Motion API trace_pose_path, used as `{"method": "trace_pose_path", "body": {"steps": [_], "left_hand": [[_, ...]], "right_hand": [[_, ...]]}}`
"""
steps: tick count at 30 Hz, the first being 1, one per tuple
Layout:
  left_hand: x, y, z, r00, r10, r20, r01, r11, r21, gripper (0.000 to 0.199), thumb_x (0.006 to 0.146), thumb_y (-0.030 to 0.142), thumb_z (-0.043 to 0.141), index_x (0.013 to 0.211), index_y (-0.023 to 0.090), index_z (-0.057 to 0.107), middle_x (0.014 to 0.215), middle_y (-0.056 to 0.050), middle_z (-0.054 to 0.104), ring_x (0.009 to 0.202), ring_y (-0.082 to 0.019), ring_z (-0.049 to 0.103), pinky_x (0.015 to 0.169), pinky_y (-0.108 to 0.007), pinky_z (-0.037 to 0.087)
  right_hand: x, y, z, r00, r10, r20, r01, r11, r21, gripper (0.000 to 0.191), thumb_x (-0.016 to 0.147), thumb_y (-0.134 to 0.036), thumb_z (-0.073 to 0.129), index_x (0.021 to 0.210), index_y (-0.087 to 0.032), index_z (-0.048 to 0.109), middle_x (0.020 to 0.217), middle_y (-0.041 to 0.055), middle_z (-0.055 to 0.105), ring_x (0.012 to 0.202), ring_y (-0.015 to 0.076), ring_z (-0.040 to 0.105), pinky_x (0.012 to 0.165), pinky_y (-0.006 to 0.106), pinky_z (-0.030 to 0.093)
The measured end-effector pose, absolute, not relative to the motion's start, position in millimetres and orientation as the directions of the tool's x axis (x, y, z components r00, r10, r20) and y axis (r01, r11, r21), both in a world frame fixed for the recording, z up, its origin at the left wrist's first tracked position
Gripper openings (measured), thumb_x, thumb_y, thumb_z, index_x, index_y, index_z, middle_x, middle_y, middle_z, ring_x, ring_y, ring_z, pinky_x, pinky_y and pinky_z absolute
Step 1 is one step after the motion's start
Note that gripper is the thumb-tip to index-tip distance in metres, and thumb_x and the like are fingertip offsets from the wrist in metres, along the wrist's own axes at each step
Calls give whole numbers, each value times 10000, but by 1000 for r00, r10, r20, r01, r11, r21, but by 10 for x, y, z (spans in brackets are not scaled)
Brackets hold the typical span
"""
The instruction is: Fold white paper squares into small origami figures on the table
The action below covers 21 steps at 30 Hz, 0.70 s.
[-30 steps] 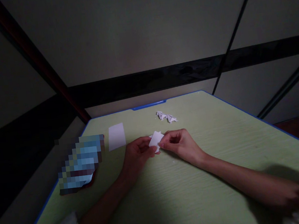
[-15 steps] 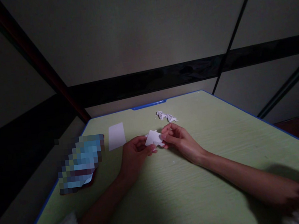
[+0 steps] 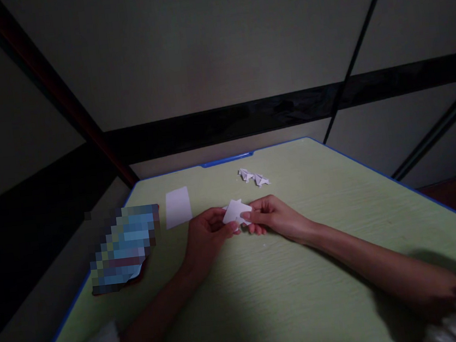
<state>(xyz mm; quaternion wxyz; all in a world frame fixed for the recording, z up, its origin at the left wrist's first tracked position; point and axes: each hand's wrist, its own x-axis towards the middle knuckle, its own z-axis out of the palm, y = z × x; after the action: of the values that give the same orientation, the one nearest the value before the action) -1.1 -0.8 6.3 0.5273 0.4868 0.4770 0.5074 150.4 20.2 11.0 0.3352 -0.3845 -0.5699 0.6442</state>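
A small piece of folded white paper [image 3: 235, 211] is held between both hands, just above the middle of the table. My left hand [image 3: 209, 237] pinches its left side, thumb on top and fingers behind. From the other side my right hand [image 3: 276, 216] grips it, with the thumb lying across its upper face and the other fingers curled underneath. Part of the paper is hidden by the thumbs. Just beyond the hands lie two small folded paper figures, one white figure [image 3: 245, 175] beside another white figure [image 3: 261, 180].
A flat white sheet of paper [image 3: 178, 207] lies left of the hands. Nearer the table's left edge is a flat item with a dark red rim, its face pixelated [image 3: 125, 248]. The light green table [image 3: 328, 291] has a blue edge and stands against a panelled wall [image 3: 205, 47].
My right hand has shifted its grip: its thumb has moved left onto the paper's face and its fingers are lower. My left hand has stayed nearly still.
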Motion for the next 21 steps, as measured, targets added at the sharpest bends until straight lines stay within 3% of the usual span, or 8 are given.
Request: {"method": "trace_pose_path", "body": {"steps": [11, 21], "left_hand": [[-1, -23, 68, 35, 999, -10, -121, 15, 993, 241, 481, 133, 711, 683, 127, 580, 616, 11, 654, 508, -100, 585, 518, -201, 484], [-2, -21, 95, 49, 998, -31, -112, 37, 993, 267, 466, 143, 720, 697, 114, 589, 642, -7, 666, 556, -129, 599, 549, -237, 479]], "right_hand": [[1505, 202, 99, -478, 874, -89, 45, -76, -996, 230, 648, -277, 632, 544, -93, 542, 451, -36, 517, 377, 18, 413, 391, 159, 289], [1499, 183, 101, -510, 859, -39, 144, 41, -989, 172, 756, -183, 498, 604, -104, 498, 485, -48, 469, 390, 16, 364, 383, 152, 261]]}}
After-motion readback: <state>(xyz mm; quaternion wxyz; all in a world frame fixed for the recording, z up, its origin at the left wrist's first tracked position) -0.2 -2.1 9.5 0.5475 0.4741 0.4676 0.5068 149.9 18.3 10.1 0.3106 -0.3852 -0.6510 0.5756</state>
